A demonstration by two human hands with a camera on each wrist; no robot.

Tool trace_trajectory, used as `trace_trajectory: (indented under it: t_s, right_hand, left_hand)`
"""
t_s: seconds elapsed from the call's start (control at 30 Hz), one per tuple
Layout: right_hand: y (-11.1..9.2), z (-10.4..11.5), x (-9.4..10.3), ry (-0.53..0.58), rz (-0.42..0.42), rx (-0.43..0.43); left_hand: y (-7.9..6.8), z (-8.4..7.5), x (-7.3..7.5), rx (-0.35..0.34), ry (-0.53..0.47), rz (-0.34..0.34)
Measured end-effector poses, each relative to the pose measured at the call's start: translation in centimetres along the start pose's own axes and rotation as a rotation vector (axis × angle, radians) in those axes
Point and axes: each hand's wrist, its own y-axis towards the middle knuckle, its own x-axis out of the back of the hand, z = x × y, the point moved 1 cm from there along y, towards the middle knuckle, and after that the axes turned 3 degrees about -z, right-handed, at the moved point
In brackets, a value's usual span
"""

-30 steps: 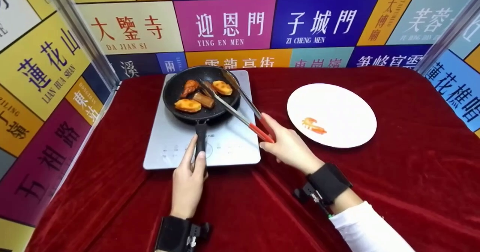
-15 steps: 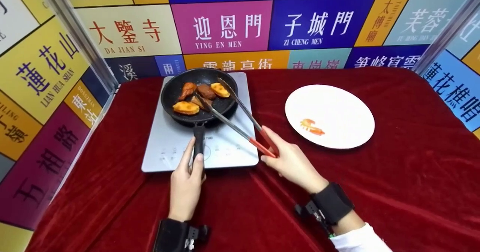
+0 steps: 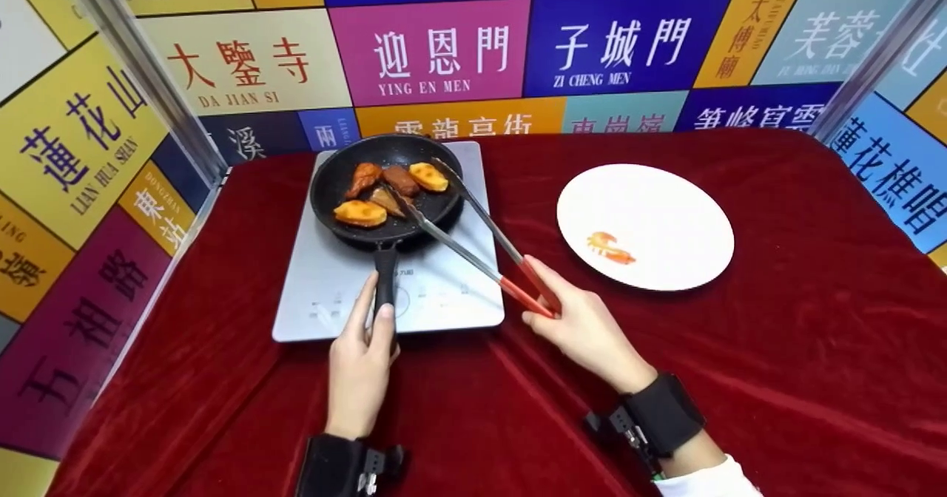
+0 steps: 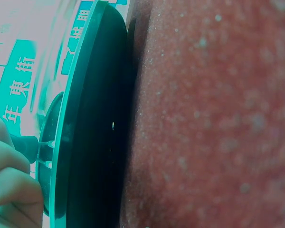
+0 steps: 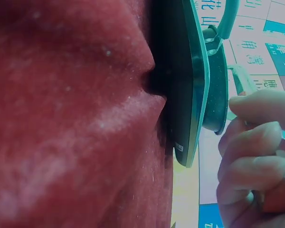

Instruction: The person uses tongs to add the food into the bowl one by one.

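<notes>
My left hand [image 3: 360,367] grips the black handle [image 3: 385,282] of a frying pan [image 3: 436,205], its thumb along the top. In my right hand [image 3: 592,330] are red-handled metal tongs [image 3: 462,250], spread apart over the pan. One tip lies by a tan-brown piece [image 3: 386,201] in the middle, the other beside the right yellow piece [image 3: 428,177]. A second yellow piece [image 3: 360,213], a reddish-brown piece [image 3: 364,179] like a chicken wing and a dark brown piece [image 3: 400,180] also lie in the pan. The right wrist view shows curled right fingers [image 5: 256,161].
Under the pan is a flat silver induction cooktop [image 3: 303,323]. To the right stands a white plate [image 3: 666,208] with a shrimp [image 3: 611,248] on it. A dark red cloth [image 3: 799,275] covers the table, and panels with lettering [image 3: 429,53] rise behind it.
The tong tip in the middle has come down toward the near side, among the food. The tan-brown piece has turned, and the dark brown piece shows more. My left hand keeps the handle.
</notes>
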Motion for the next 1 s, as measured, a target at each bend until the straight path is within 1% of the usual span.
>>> trace_trajectory:
  t_s: [0.13, 0.27, 0.5, 0.57, 0.83, 1.0]
  right_hand:
    - [-0.2, 0.0, 0.5, -0.027, -0.023, 0.019]
    - [-0.5, -0.3, 1.0, -0.040, -0.049, 0.033]
    - [-0.8, -0.6, 2.9, -0.065, -0.078, 0.046]
    - [-0.8, -0.7, 3.6, -0.084, -0.081, 0.050]
    - [-1.3, -1.2, 6.9, -0.194, -0.137, 0.051]
    - [-1.9, -2.0, 8.1, -0.261, -0.164, 0.084]
  left_hand:
    - [0.0, 0.0, 0.1, 0.015, 0.002, 0.001]
    - [0.0, 0.4, 0.0, 0.011, -0.007, 0.009]
    - [0.8, 2.8, -0.4, -0.011, -0.001, 0.020]
    - [1.0, 3.2, -0.5, -0.017, 0.003, 0.019]
    - [1.0, 3.4, -0.5, -0.010, 0.008, 0.007]
    - [1.0, 3.4, -0.6, 0.000, 0.002, 0.007]
